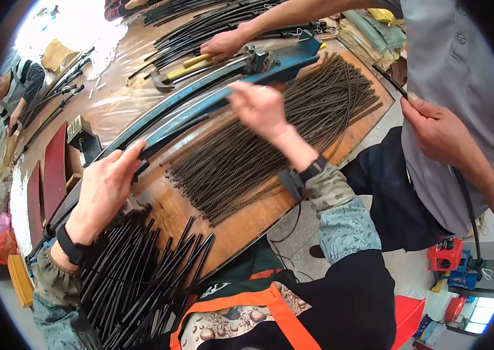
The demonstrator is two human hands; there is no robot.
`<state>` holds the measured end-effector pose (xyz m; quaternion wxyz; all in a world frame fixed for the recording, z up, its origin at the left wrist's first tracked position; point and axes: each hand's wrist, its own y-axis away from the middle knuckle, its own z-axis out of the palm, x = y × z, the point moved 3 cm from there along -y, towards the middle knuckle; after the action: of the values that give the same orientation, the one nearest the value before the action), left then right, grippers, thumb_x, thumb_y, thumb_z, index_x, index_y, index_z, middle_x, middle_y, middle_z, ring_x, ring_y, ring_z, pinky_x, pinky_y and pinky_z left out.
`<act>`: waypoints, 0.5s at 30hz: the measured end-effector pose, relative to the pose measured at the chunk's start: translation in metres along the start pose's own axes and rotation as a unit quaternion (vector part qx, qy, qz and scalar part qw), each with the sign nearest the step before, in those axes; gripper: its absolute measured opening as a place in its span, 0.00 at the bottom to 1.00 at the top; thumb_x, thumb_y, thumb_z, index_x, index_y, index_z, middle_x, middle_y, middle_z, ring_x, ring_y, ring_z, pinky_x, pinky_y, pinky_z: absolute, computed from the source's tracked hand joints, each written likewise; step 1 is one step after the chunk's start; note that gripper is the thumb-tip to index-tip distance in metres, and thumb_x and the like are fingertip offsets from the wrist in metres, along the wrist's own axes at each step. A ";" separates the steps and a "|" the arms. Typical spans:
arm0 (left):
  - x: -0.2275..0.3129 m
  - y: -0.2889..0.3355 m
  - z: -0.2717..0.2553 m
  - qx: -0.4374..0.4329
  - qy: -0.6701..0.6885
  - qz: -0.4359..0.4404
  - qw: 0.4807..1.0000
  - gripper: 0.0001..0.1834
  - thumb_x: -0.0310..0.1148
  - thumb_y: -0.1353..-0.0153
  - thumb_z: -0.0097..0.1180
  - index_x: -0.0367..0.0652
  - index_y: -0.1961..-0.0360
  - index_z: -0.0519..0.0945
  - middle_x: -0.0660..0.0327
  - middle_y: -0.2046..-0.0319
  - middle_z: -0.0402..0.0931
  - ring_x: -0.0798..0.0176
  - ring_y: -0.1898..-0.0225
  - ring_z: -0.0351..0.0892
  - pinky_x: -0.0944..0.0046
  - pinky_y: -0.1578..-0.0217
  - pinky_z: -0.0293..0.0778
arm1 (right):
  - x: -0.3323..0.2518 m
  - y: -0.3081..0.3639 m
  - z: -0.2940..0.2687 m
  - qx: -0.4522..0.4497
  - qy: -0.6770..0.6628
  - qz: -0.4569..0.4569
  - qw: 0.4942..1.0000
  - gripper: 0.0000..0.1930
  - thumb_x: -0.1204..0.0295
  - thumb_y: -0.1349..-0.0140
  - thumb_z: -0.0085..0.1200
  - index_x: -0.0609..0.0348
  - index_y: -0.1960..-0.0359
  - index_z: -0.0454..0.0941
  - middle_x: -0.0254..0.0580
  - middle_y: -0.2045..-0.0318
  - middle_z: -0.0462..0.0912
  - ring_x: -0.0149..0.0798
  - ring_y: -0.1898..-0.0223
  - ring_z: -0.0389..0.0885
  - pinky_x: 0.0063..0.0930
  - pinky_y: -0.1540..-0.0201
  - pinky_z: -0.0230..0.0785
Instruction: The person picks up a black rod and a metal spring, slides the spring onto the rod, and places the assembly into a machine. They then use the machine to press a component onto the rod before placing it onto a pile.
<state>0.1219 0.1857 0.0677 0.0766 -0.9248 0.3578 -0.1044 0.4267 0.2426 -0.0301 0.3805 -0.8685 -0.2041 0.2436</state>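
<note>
My left hand (104, 186) is closed round a dark rod at the near left end of a long blue metal rail fixture (171, 125); its fingers hide most of the rod. My right hand (261, 111) is above the rail's middle, smeared by motion, fingers curled in; whether it holds anything is unclear. Between the hands, a black rod (191, 121) lies along the rail. Beside the rail, a wide heap of dark coil springs (258, 157) covers much of the wooden table (232, 239). Below my left hand lies a bundle of black tubes (136, 280).
A co-worker's hand (223, 44) is on a yellow handle near a claw hammer (168, 79). That person's other hand (439, 125) holds a thin black rod (390, 80). More black rods (212, 29) lie at the back. Another person (22, 87) works at far left.
</note>
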 end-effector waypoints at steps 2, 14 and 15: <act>-0.006 0.010 -0.007 -0.010 -0.007 -0.013 1.000 0.20 0.27 0.38 0.58 0.50 0.44 0.78 0.54 0.73 0.75 0.47 0.73 0.79 0.51 0.73 0.74 | -0.042 -0.011 -0.008 -0.026 -0.029 -0.075 0.996 0.15 0.65 0.41 0.65 0.54 0.52 0.82 0.36 0.76 0.81 0.41 0.71 0.79 0.34 0.61 0.75; -0.014 0.072 -0.049 0.025 -0.112 -0.025 0.993 0.20 0.29 0.39 0.59 0.52 0.44 0.80 0.58 0.78 0.65 0.54 0.73 0.71 0.56 0.70 0.70 | -0.128 -0.015 0.001 -0.049 -0.382 -0.013 0.923 0.10 0.67 0.39 0.63 0.59 0.61 0.85 0.33 0.75 0.82 0.32 0.70 0.75 0.28 0.62 0.70; -0.014 0.075 -0.050 0.026 -0.122 -0.024 0.992 0.20 0.29 0.39 0.60 0.52 0.44 0.80 0.58 0.78 0.65 0.55 0.73 0.72 0.56 0.70 0.70 | -0.136 -0.014 0.007 -0.104 -0.458 0.101 0.877 0.09 0.68 0.39 0.64 0.60 0.63 0.85 0.34 0.75 0.82 0.33 0.70 0.75 0.28 0.63 0.70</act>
<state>0.0509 0.1368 0.0979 0.1415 -0.9365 0.3209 -0.0020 0.3118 0.1821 0.0131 0.1252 -0.7104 -0.2910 0.6285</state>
